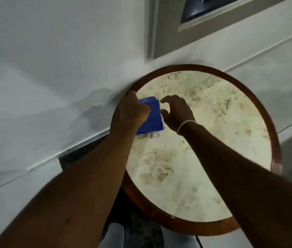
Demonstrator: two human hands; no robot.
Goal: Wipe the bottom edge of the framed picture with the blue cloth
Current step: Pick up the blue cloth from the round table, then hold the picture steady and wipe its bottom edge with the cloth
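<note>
Round marble-topped table (259,97) with wooden rim, folded blue cloth (153,117) near its left edge

I am noting a matt blue cloth (152,115), a table (274,133) showing a smooth mottled stone-like top in a polished wood rim, a glinting metal bracelet (184,124), and a matt-looking picture frame (166,33).

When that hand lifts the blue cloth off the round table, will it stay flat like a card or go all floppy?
Probably floppy: the blue cloth looks like soft folded fabric, so it should droop. It seems light, since the left hand holds one edge. Unlikely to roll or break.
</note>
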